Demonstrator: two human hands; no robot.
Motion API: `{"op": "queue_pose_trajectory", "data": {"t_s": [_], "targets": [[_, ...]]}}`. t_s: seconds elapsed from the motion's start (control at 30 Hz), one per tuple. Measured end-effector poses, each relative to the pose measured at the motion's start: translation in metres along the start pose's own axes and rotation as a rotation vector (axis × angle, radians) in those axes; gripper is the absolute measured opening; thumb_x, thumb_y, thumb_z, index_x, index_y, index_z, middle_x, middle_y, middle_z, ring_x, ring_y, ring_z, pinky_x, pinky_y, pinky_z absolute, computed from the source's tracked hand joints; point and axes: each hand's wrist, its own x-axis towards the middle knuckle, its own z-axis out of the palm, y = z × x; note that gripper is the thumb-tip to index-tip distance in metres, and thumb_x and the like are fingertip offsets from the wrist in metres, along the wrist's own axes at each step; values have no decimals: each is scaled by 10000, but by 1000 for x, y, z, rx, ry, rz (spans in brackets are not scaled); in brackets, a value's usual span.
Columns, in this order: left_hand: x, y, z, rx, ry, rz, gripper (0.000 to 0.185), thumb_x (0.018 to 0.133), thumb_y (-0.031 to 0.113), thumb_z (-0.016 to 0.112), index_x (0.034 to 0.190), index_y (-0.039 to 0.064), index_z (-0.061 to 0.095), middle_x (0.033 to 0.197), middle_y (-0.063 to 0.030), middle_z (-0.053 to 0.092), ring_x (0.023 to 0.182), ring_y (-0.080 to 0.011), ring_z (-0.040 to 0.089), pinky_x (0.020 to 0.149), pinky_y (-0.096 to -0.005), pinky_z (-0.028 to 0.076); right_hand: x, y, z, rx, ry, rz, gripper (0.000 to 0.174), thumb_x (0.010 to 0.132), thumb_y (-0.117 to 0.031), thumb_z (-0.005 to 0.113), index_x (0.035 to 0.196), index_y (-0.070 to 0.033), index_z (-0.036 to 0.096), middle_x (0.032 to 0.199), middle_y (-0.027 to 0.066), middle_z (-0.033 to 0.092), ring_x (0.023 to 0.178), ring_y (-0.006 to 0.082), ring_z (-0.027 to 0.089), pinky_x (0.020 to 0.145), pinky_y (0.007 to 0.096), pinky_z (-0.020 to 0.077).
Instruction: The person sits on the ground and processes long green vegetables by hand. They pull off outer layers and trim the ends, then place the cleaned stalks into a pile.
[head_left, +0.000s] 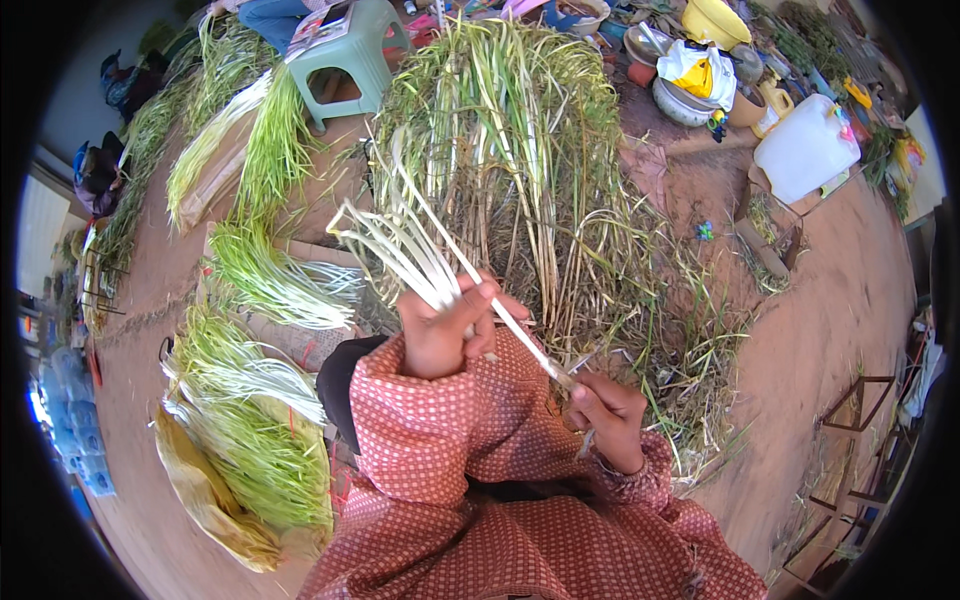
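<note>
In the head view my left hand (446, 330) is closed around a small bunch of pale, white-stemmed leafy stalks (397, 240) that point up and left. One long white stalk (480, 277) runs from its fingers down to my right hand (609, 412), which pinches the lower, brownish end. Whether a small tool is also in my right fingers, I cannot tell. Beyond both hands lies a large heap of untrimmed green stalks (517, 180) with brown, dry lower parts. Cleaned white and green bundles (285, 281) rest to the left on cardboard.
A yellow sack (202, 487) with more bundles lies at lower left. A green plastic stool (341, 64) stands behind it, near a seated person. Basins, a yellow bowl (716, 22) and a white jerrycan (806, 146) are at upper right. Metal frames (855, 405) stand at far right.
</note>
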Motion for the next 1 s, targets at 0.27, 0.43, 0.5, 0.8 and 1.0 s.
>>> {"op": "queue_pose_trajectory", "data": {"t_s": [0.27, 0.43, 0.5, 0.8, 1.0], "targets": [[52, 90, -1, 370, 174, 141, 158, 782, 3, 487, 904, -91, 524, 791, -201, 587, 639, -247, 606, 469, -288, 504, -5, 86, -63, -653, 76, 3, 297, 793, -127, 547, 552, 34, 482, 449, 55, 381, 369, 123, 350, 374, 294, 277], [62, 30, -7, 216, 75, 113, 226, 794, 72, 452, 947, -80, 521, 833, -245, 581, 626, -299, 613, 521, -368, 534, 62, 151, -88, -1044, 160, -285, 335, 663, -145, 634, 426, 27, 470, 371, 167, 367, 314, 274, 362, 357, 383, 281], [62, -11, -16, -125, -262, 85, 238, 805, 35, 421, 995, -90, 492, 899, -285, 550, 599, -325, 608, 477, -402, 535, 102, 163, -86, -997, 185, -292, 326, 648, -154, 635, 454, 34, 453, 421, 200, 392, 363, 329, 400, 385, 407, 306], [-10, -68, 3, -102, 192, -543, 241, 845, 90, 416, 1002, -88, 457, 681, -272, 562, 289, -108, 340, 278, -271, 318, 208, 162, -64, -915, 229, -230, 247, 658, -112, 585, 541, 46, 435, 583, 235, 437, 575, 382, 463, 548, 456, 363], [-13, -67, 0, -169, 95, -554, 340, 854, 129, 442, 1111, -87, 389, 660, -231, 560, 293, -100, 305, 305, -281, 278, 177, 106, -68, -578, 167, 21, 211, 718, -56, 537, 538, 44, 492, 427, 101, 467, 344, 173, 424, 359, 305, 348]]}}
